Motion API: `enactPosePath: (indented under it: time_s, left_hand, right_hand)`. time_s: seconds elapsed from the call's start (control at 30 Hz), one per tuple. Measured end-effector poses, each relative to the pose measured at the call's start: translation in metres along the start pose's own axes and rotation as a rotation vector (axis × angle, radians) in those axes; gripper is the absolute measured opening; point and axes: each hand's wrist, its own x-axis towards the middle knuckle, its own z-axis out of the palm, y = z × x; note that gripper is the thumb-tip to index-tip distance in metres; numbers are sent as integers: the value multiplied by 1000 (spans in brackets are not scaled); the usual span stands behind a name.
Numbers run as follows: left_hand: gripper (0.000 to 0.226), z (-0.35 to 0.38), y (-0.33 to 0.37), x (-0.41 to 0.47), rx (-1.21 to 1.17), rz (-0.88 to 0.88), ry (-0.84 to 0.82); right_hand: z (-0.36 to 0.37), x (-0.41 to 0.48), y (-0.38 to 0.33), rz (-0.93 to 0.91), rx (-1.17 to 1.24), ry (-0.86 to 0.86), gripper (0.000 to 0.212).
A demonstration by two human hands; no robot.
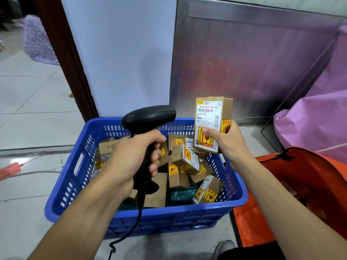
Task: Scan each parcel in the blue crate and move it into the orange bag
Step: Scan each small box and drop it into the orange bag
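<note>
The blue crate (142,216), heaped with small parcels (185,160), sits beside the orange bag (309,184) on its right; the left hand (131,158) has its fingers wrapped fully round the black scanner (148,117); the right hand (227,145) pinches one parcel (210,117) upright above the crate's far corner, thumb across its label.

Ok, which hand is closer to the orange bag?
Right. The right hand holds a parcel left of the orange bag; the left hand grips the scanner farther left, over the crate.
</note>
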Motion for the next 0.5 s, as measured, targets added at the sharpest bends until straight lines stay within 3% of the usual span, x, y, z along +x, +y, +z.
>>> enactPosePath:
  time_s: [0.13, 0.37, 0.5]
  left_hand:
    - [31, -2, 4, 1, -123, -109, -76]
    - [28, -7, 0, 4, 121, 28, 64]
    - [24, -6, 3, 1, 91, 43, 69]
  right_hand:
    - [-1, 1, 1, 4, -3, 10, 49]
    - [-1, 4, 4, 2, -3, 15, 51]
    - [-1, 3, 4, 1, -8, 19, 49]
